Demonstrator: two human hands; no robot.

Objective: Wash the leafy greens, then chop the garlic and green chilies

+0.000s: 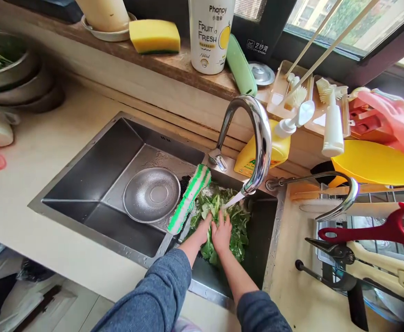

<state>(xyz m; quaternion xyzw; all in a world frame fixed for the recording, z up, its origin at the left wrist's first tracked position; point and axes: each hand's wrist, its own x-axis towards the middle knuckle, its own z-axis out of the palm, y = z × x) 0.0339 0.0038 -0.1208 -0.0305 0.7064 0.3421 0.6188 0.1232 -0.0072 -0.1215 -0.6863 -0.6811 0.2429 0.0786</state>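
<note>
A heap of wet leafy greens (238,230) lies in the right-hand sink basin. Water runs onto it from the curved chrome faucet (263,138). My left hand (202,229) is at the left side of the heap, closed around some leaves, with several fingertips hidden among them. Beside it, my right hand (221,233) rests on top of the greens, its fingers stretched and apart. A green-and-white striped cloth (190,198) hangs over the divider left of my hands. In the left basin sits a round metal strainer (151,194).
Behind the faucet stands a yellow pump bottle (279,143). A second thin spout (352,189) curves out on the right, near a red peeler (367,230) and scissors (340,251). The ledge holds a yellow sponge (155,34) and a white cup (210,41). Stacked bowls (22,83) stand left.
</note>
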